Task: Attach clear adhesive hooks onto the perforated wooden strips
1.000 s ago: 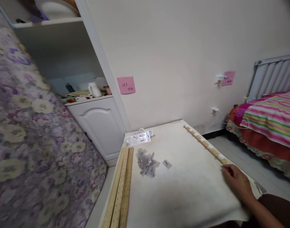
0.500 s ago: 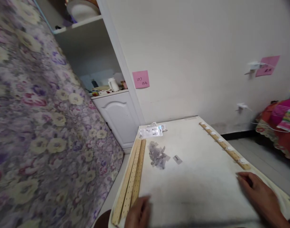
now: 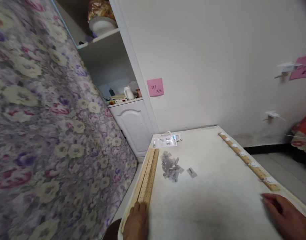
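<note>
My left hand (image 3: 136,220) lies over the near part of the light wooden strips (image 3: 146,176), its fingers bent down on them and the thumb hidden. These strips lie side by side along the table's left edge, dotted with small holes. My right hand (image 3: 287,213) is low at the right with loosely curled fingers, a gap between thumb and forefinger, and nothing visible in it. Just beyond it lies a wooden strip with several white round pieces (image 3: 253,164). Mid-left is a heap of small clear plastic packets (image 3: 171,167); one packet (image 3: 192,172) lies apart.
Flat clear-and-white packaging (image 3: 165,140) lies at the table's far left corner. The white table (image 3: 213,206) stands against a wall with a pink note (image 3: 155,87). A floral curtain (image 3: 55,133) and a white cabinet (image 3: 135,126) are on the left.
My left hand has moved forward and left onto the wooden strips. The right hand remains near the strip with white pieces. The view has shifted, so things appear farther right and slightly lower.
</note>
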The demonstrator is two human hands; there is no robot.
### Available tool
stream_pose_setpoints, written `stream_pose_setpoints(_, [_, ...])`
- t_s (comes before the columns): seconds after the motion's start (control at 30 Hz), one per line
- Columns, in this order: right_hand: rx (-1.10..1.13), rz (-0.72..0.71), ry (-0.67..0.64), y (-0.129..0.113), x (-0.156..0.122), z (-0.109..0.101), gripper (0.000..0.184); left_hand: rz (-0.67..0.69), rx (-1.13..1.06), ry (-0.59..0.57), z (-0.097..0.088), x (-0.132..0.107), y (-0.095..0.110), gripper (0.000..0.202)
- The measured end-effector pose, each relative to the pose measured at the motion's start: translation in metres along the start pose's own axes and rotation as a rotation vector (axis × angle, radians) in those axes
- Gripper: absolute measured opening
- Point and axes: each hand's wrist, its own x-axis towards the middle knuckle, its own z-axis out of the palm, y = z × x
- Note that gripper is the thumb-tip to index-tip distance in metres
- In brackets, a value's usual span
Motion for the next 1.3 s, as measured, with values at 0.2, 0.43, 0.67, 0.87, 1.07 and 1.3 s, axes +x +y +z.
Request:
stream_pose_setpoints(0.2, [0.046,0.054,-0.108,0.011,0.001,0.006,0.043,0.092,0.045,-0.045,-0.01,0.003,-0.012,0.046])
stream_pose_setpoints(0.43, [0.09,0.048,-0.095,0.008,0.0,0.003,0.043,0.157,-0.058,0.015,-0.016,-0.004,-0.003,0.026])
stream_pose_setpoints(0.67, [0.082,0.052,-0.11,0.011,0.0,0.004,0.042,-0.008,-0.076,-0.007,-0.014,-0.003,0.022,0.029])
stream_pose_setpoints(0.87, [0.095,0.005,-0.082,0.016,0.0,0.009,0.039,-0.08,-0.031,-0.084,-0.021,0.005,0.031,0.03])
stream_pose_setpoints(1.07, [0.069,0.02,-0.094,0.016,0.0,0.01,0.04,-0.106,-0.081,-0.059,-0.021,0.015,0.036,0.029])
stream_pose_setpoints(1.3, [0.07,0.026,-0.117,0.016,-0.002,0.01,0.039,-0.141,-0.253,0.027,-0.019,0.022,0.036,0.025])
